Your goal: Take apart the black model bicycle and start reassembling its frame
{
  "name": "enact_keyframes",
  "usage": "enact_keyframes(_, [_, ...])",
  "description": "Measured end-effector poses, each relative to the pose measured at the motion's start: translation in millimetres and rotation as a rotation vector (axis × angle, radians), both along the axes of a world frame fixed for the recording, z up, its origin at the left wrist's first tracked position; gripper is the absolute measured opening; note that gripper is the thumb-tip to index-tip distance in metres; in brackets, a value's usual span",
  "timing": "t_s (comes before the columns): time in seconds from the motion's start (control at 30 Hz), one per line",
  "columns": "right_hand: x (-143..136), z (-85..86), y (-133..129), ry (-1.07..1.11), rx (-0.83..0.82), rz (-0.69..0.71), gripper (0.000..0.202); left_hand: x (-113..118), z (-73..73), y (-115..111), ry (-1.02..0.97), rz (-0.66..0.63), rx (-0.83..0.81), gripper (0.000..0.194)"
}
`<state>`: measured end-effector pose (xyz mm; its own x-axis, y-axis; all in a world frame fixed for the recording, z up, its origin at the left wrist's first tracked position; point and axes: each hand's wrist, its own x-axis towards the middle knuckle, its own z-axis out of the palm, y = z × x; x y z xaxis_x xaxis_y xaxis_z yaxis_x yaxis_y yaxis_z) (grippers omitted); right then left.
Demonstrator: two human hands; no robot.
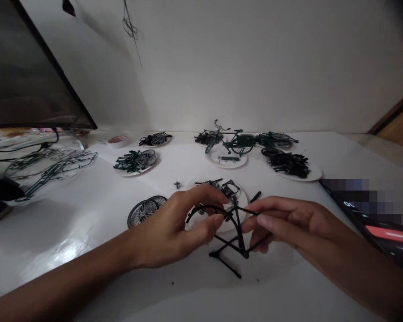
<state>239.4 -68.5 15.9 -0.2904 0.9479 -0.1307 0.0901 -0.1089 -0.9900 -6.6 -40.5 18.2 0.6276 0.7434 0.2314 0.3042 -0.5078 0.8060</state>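
Note:
A black miniature bicycle frame (239, 232) with a curved mudguard and a stand is held just above the white table. My right hand (292, 223) pinches the frame's right side between thumb and fingers. From the left, my left hand (179, 223) curls around the mudguard and seat area, with thumb and forefinger at the frame; the exact contact is partly hidden. Behind the hands a paper plate (243, 192) carries small black and silver parts. Two spoked wheels (143, 213) lie beside my left wrist. A small black bar (255, 196) lies close to my right fingertips.
An assembled green miniature bicycle (240, 141) stands at the back near a plate (225, 162). More part-filled plates stand at left (134, 172) and right (314, 174). Green part frames (58, 167) and a monitor (30, 67) are at left. A phone (372, 219) sits at right.

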Motion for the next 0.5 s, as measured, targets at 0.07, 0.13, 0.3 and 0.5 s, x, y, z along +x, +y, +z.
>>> enact_keyframes(0.07, [-0.1,1.1,-0.5,-0.004,0.001,0.015,0.024,2.3,0.5,0.4,-0.031,0.011,-0.145,0.021])
enact_keyframes(0.13, [-0.2,2.6,-1.2,-0.009,0.007,0.037,0.025,5.9,0.5,0.5,-0.068,0.01,-0.287,0.02])
enact_keyframes(0.3, [-2.2,2.6,-7.6,-0.028,-0.04,0.127,0.026,13.3,-0.2,-6.6,-0.122,-0.029,-0.421,0.017])
enact_keyframes(0.5, [-15.4,-1.9,-17.8,-0.2,0.035,0.102,0.021,18.9,-0.5,-28.5,-0.129,-0.028,-0.218,0.012])
